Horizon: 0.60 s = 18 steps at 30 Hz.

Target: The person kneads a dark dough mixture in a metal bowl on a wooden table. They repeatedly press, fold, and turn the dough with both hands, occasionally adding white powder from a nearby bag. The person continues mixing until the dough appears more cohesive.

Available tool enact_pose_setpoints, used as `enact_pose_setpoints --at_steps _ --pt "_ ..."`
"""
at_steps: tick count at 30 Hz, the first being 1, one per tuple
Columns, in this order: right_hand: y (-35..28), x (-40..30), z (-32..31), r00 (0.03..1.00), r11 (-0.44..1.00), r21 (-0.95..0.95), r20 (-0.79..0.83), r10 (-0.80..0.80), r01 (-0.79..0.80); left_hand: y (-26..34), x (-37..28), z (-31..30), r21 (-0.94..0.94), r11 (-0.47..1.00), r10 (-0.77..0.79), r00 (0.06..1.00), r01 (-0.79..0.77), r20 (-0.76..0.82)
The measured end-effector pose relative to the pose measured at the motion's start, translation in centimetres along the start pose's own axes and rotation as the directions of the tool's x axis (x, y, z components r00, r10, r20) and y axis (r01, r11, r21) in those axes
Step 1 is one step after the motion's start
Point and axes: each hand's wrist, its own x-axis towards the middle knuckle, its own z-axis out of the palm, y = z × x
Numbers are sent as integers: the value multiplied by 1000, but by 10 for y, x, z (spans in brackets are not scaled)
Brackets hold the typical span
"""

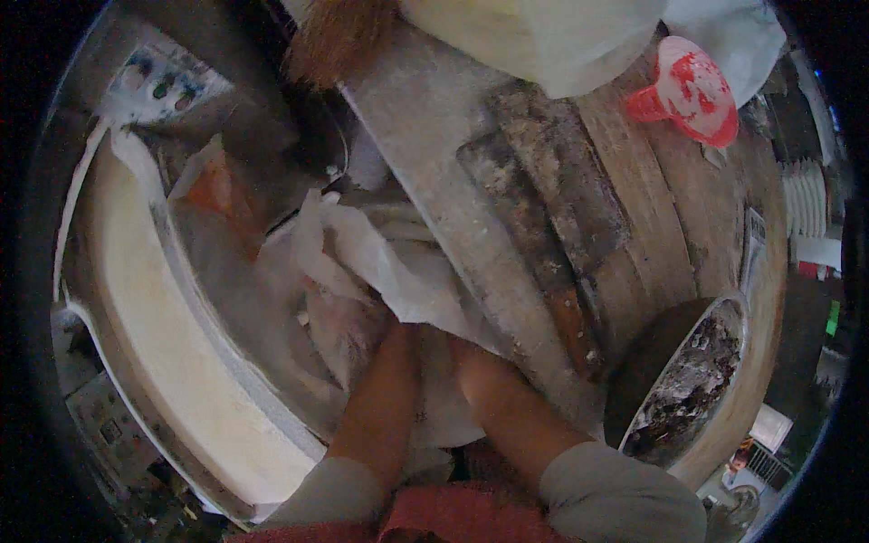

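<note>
Both my forearms reach into the folds of a whitish sack or plastic sheet (400, 278), which lies between a long trough and a table. The material covers both hands, so I cannot see the fingers or what they hold. Crumpled translucent plastic (326, 339) surrounds the left wrist. The right forearm passes under a pale fold beside the table's near edge. To the left, the long trough (197, 305) holds a smooth, cream-coloured mass, and its rim is dusted white. An orange patch (214, 183) shows on the sack material beyond the hands.
On the wooden table (434, 122) lie dark, crusted boards (543, 176). A red plastic scoop or funnel (699, 95) is coated with white powder. A round metal container (692, 380) with dark, white-flecked contents stands at right. Brown bristles (339, 41) and a pale bag (557, 41) are at the far edge.
</note>
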Motion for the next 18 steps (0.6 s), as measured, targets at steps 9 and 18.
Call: enact_pose_setpoints --at_steps 9,18 --pt "12 -52 -34 999 999 -2 -31 39 -39 6 -19 15 -73 994 85 996 -83 36" --pt "-14 -102 -75 998 999 -12 -26 49 -50 30 -91 22 156 958 252 966 -242 -51"
